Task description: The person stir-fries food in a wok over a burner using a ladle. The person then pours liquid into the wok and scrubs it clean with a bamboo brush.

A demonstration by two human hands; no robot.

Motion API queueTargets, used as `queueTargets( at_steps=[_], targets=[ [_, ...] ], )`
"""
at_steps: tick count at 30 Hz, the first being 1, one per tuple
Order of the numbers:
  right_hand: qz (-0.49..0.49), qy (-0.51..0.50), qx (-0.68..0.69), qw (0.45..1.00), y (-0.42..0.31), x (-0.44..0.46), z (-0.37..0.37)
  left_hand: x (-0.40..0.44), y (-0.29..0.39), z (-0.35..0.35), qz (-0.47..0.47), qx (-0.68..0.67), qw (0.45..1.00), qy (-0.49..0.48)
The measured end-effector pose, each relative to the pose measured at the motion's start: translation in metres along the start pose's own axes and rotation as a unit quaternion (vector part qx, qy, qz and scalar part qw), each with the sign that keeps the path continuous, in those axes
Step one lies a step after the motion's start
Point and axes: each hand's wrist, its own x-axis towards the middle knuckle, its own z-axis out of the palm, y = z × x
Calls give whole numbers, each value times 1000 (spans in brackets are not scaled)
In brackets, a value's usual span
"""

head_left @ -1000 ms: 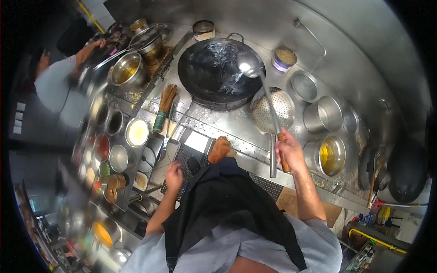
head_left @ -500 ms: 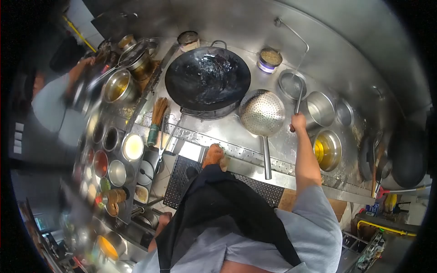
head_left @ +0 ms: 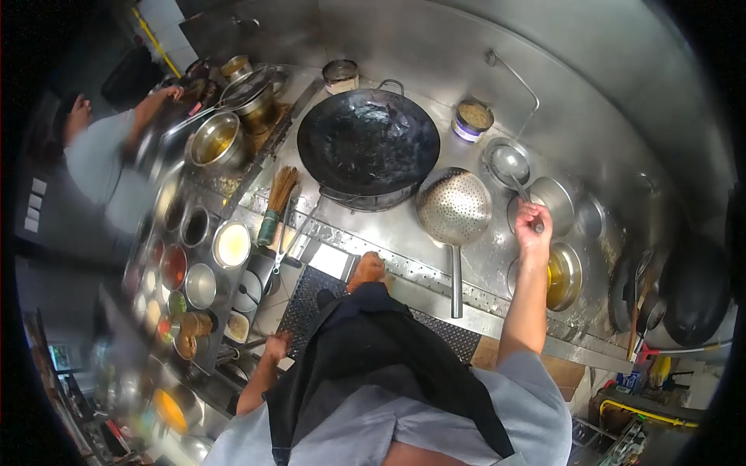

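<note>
My right hand (head_left: 534, 225) is closed around the handle of a ladle (head_left: 509, 161). The ladle's round metal bowl is over the small round pan below the bent spout, left of a steel pot (head_left: 553, 203). My left hand (head_left: 277, 344) hangs low beside the apron, near the counter of sauce containers, with nothing visible in it; its fingers look small and loosely spread. A black wok (head_left: 369, 144) sits on the burner in front of me. Between wok and ladle lies a perforated strainer (head_left: 454, 206), its handle toward me.
A bamboo brush (head_left: 278, 203) lies left of the wok. Yellow oil fills part of a bowl (head_left: 571, 279) at right. Sauce containers (head_left: 200, 286) line the left side. An orange-brown crumpled thing (head_left: 367, 269) rests at the counter edge. Another person (head_left: 105, 147) stands at far left.
My right hand has turned and moved right and slightly down with the ladle, whose bowl now shows clearly. My left hand has risen a little beside the apron. The view has shifted slightly.
</note>
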Motion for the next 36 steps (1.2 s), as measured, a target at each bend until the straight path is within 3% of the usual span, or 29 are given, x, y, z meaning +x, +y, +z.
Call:
queueTargets(
  at_steps=[1,2,3,4,6,7,8,9,10,13,19,22,24,26,28,29,30,32,34,35,36],
  targets=[
    [6,-2,-7,1000,8,-17,13,14,-17,-12,-45,-28,998,-36],
    [6,-2,-9,1000,14,-30,21,53,-61,-34,115,127,977,-126],
    [12,-10,-13,1000,19,-42,27,74,-84,-46,331,314,878,-147],
    [20,-20,-17,999,25,-53,33,62,-66,-37,505,394,759,-113],
    [30,-41,-30,998,42,-77,47,60,-75,-43,222,385,892,-87],
    [42,-61,-44,996,50,-88,54,37,-53,-32,82,376,921,-54],
    [54,-82,-58,993,58,-98,60,36,-43,-27,82,373,923,-53],
    [55,-74,-65,994,65,-106,65,52,-47,-29,-11,166,985,-50],
    [57,-75,-68,993,75,-115,72,60,-49,-30,-103,-50,992,-45],
    [106,-60,-61,991,99,-135,82,10,21,26,-65,149,985,56],
    [188,-43,-146,970,125,-139,70,8,14,42,-9,99,993,60],
    [206,-21,-194,959,134,-130,55,-9,16,49,-47,91,991,90],
    [191,-11,-303,934,142,-129,54,0,-7,37,-37,114,991,59],
    [171,-4,-341,924,140,-125,48,21,-50,16,-26,137,990,28],
    [75,14,-491,868,141,-124,51,30,-79,2,88,215,972,-39],
    [38,26,-542,839,135,-120,49,28,-84,0,88,213,972,-37],
    [40,24,-542,839,125,-117,49,26,-89,-2,142,260,954,-34],
    [-96,-10,-625,775,101,-112,51,25,-96,-4,196,304,932,-30],
    [-177,19,-646,742,75,-109,65,33,-103,-9,333,524,783,-48],
    [-187,4,-644,742,50,-97,66,38,-104,-8,332,523,783,-48],
    [-197,-9,-642,741,28,-83,65,43,-104,-8,142,232,958,-88]
  ],
)
